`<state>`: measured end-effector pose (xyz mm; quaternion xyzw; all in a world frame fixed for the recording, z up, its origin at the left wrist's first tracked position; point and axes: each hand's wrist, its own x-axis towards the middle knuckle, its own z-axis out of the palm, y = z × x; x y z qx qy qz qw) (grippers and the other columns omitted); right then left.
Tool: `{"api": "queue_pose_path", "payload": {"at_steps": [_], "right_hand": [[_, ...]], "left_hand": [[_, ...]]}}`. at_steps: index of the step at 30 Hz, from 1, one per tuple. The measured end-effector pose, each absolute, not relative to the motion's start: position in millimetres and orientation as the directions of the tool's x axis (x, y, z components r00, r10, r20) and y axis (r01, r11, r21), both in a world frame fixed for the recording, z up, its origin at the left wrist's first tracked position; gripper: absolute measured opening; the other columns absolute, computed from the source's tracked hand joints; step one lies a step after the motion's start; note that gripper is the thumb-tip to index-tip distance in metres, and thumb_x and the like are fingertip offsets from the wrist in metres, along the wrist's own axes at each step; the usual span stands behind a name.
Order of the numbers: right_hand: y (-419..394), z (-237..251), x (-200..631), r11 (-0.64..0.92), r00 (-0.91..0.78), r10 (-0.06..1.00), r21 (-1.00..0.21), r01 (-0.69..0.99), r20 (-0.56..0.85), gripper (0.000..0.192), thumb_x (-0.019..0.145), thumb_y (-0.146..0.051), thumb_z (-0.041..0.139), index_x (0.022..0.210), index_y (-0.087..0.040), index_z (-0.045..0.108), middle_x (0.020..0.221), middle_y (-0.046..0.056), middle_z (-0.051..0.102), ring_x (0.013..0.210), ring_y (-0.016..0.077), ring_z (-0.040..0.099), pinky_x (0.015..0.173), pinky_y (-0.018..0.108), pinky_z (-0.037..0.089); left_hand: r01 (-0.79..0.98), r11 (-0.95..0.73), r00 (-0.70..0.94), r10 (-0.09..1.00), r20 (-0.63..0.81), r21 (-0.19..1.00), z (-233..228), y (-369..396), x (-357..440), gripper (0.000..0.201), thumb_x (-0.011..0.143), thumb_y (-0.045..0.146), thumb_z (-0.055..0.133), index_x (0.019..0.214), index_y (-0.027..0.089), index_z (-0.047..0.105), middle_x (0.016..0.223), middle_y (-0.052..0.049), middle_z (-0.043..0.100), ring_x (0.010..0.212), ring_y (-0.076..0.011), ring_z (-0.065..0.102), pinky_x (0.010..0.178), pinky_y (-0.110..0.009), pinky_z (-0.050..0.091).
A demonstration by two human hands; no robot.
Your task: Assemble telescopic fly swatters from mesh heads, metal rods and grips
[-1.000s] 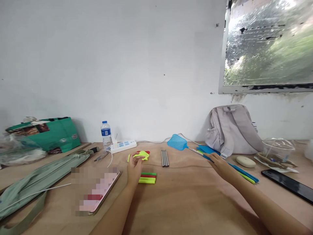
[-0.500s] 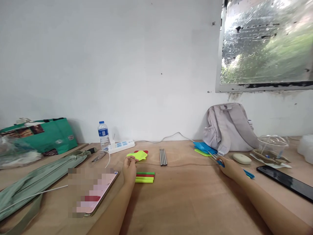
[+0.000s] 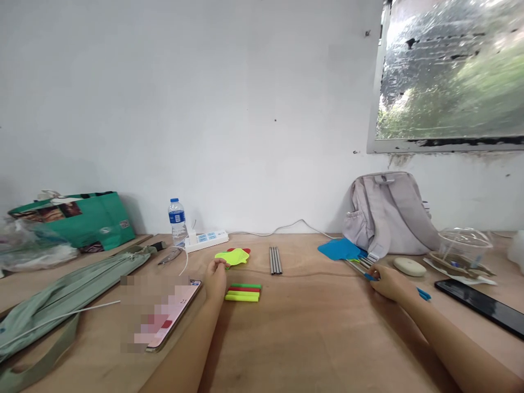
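My right hand grips the blue handle of a blue fly swatter, whose flat head lies on the wooden table by a grey backpack; more handles lie bundled under my fingers. My left hand rests on the table with its fingertips at a yellow-green swatter head that lies over a red one. Just right of that hand lies a short stack of green, red and yellow handle pieces. Three thin metal rods lie side by side further back.
A phone lies near my left forearm, with a white cable across a green fabric bag. A water bottle, power strip and green shopping bag stand at the back left. A white case, clear bowl and black phone lie right.
My right hand pulled the blue swatter rightward, from mid-table to beside the backpack. My left hand stayed at the yellow-green swatter head.
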<state>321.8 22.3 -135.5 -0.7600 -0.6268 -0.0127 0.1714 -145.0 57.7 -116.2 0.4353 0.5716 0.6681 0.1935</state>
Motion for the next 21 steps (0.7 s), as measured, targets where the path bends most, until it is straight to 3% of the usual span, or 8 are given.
{"api": "queue_pose_path", "payload": {"at_steps": [6, 9, 12, 15, 18, 21], "right_hand": [[13, -127, 314, -0.235, 0.267, 0.925, -0.145, 0.961, 0.272, 0.025, 0.065, -0.010, 0.044, 0.085, -0.018, 0.055, 0.092, 0.009, 0.057, 0.074, 0.0189, 0.057, 0.059, 0.027, 0.035], [7, -122, 292, -0.197, 0.211, 0.930, -0.078, 0.977, 0.300, 0.026, 0.068, -0.010, 0.041, 0.088, -0.018, 0.053, 0.095, 0.009, 0.054, 0.065, 0.0169, 0.055, 0.053, 0.026, 0.032], [3, -126, 248, 0.116, -0.078, 0.930, -0.083, 0.990, 0.358, 0.022, 0.072, -0.010, 0.037, 0.088, -0.017, 0.051, 0.096, 0.009, 0.053, 0.069, 0.0159, 0.053, 0.056, 0.026, 0.033], [8, -137, 188, 0.408, -0.316, 0.867, -0.186, 0.894, 0.385, 0.017, 0.075, -0.011, 0.036, 0.083, -0.018, 0.049, 0.086, 0.006, 0.055, 0.076, 0.0160, 0.051, 0.068, 0.027, 0.036], [26, -141, 132, 0.502, -0.340, 0.822, -0.299, 0.811, 0.457, 0.021, 0.072, -0.008, 0.036, 0.086, -0.019, 0.047, 0.088, 0.005, 0.054, 0.079, 0.0160, 0.050, 0.071, 0.027, 0.037], [48, -134, 98, 0.496, -0.286, 0.814, -0.350, 0.795, 0.505, 0.020, 0.074, -0.008, 0.035, 0.084, -0.019, 0.047, 0.090, 0.005, 0.052, 0.083, 0.0156, 0.049, 0.075, 0.027, 0.036]], "left_hand": [[0.464, -0.259, -0.402, 0.791, 0.462, 0.847, -111, 54, -153, 0.009, 0.064, 0.018, 0.045, 0.068, 0.021, 0.053, 0.071, 0.000, 0.059, 0.069, -0.0190, 0.052, 0.068, -0.031, 0.037], [0.733, -0.313, -0.137, 0.802, 0.582, 0.604, -106, 49, -148, 0.015, 0.064, 0.011, 0.044, 0.071, 0.020, 0.056, 0.078, -0.003, 0.060, 0.078, -0.0203, 0.051, 0.073, -0.032, 0.036], [0.880, -0.361, 0.129, 0.808, 0.575, 0.310, -102, 43, -134, 0.020, 0.067, 0.009, 0.042, 0.073, 0.019, 0.058, 0.082, -0.004, 0.060, 0.082, -0.0210, 0.051, 0.076, -0.034, 0.035], [0.897, -0.415, 0.278, 0.798, 0.534, 0.153, -101, 37, -121, 0.019, 0.070, 0.011, 0.042, 0.071, 0.021, 0.059, 0.081, -0.005, 0.060, 0.083, -0.0221, 0.050, 0.077, -0.036, 0.034], [0.887, -0.438, 0.298, 0.784, 0.544, 0.145, -105, 36, -116, 0.019, 0.071, 0.012, 0.043, 0.074, 0.021, 0.059, 0.083, -0.005, 0.059, 0.086, -0.0228, 0.050, 0.081, -0.037, 0.033], [0.849, -0.446, 0.203, 0.770, 0.605, 0.282, -114, 43, -123, 0.028, 0.068, 0.005, 0.038, 0.083, 0.019, 0.057, 0.090, -0.007, 0.058, 0.092, -0.0223, 0.049, 0.085, -0.037, 0.034]]}}
